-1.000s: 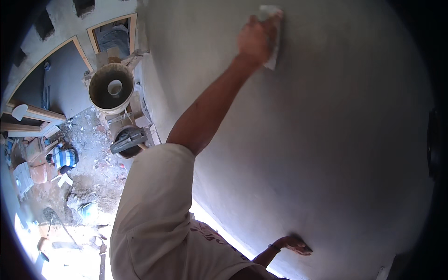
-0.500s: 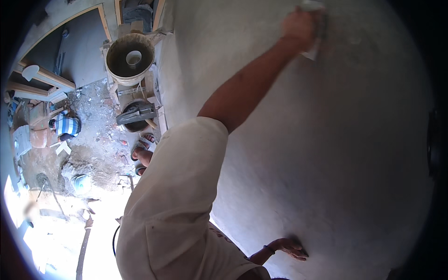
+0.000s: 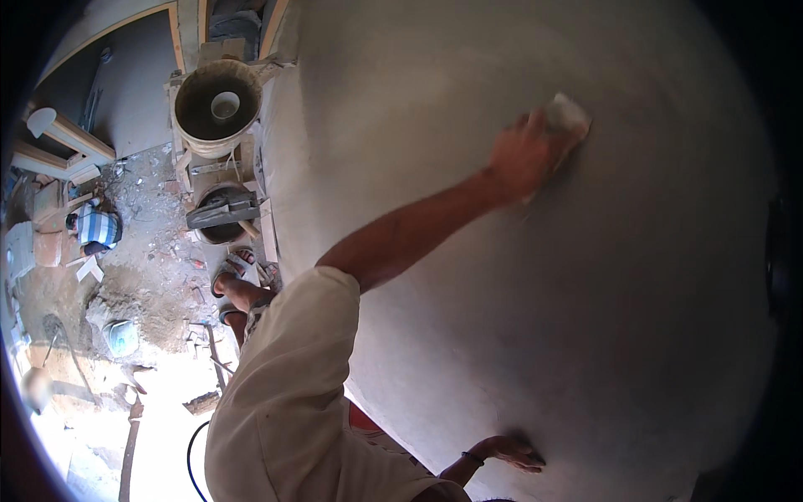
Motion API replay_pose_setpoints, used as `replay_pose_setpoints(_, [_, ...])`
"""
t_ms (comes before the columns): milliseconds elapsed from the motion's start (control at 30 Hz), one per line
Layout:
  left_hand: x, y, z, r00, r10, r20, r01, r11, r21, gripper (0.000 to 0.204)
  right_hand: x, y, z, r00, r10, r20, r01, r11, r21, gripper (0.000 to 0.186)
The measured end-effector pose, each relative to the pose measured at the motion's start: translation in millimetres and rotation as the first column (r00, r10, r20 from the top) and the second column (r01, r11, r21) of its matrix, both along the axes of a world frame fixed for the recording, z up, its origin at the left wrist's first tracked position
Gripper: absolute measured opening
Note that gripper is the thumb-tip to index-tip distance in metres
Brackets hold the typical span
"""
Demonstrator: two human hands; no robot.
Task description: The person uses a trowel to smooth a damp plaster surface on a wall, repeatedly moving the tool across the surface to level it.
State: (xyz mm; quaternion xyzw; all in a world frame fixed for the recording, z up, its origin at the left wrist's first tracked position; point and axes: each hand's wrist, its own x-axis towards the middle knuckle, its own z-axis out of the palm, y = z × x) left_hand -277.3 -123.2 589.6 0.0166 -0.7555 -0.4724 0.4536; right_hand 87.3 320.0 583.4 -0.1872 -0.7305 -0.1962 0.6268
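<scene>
My left hand (image 3: 523, 159) is wrapped round a flat, pale plastering trowel (image 3: 569, 113), slightly smeared by motion. Its face lies against the smooth grey plastered wall (image 3: 585, 276), and my fingers hide most of the handle. The left arm stretches up and to the right from a cream sleeve. Lower down, near the bottom of the view, my right hand (image 3: 510, 452) rests on the same wall with its fingers stretched out. A dark band circles that wrist. Nothing shows in this hand.
At the upper left stands a large bucket (image 3: 186, 125) with a small pale cup inside. Below it, a grey float (image 3: 224, 211) lies across a dark basin (image 3: 219, 236). My sandalled feet are beside these. Rubble covers the floor, where a person in a striped shirt (image 3: 99, 227) crouches.
My left hand has come down the picture with the trowel, staying at the wall, and the trowel has tilted. The right hand stays almost in place. Buckets and floor have shifted slightly left in view.
</scene>
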Motion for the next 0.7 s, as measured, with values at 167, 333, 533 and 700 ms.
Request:
replay_pose_setpoints(167, [-75,-93,2,0.943,-0.016,0.332,-0.086,0.953,0.29,0.039,-6,-1,0,0.998,-0.058,0.005,0.058,0.997,-0.045,0.067])
replay_pose_setpoints(333, [-26,-26,-43,0.899,-0.137,0.416,0.009,0.955,0.296,0.048,-13,0,-3,0.998,-0.057,-0.013,0.055,0.987,-0.153,0.067])
replay_pose_setpoints(533, [-30,-46,66,0.999,-0.017,-0.041,0.015,0.998,-0.057,0.049,-12,-5,0,0.997,-0.072,-0.035,0.063,0.973,-0.221,0.067])
replay_pose_setpoints(700, [-101,-118,3,0.94,-0.037,0.339,-0.092,0.93,0.357,0.04,-10,1,0,0.995,-0.086,-0.05,0.072,0.97,-0.231,0.068])
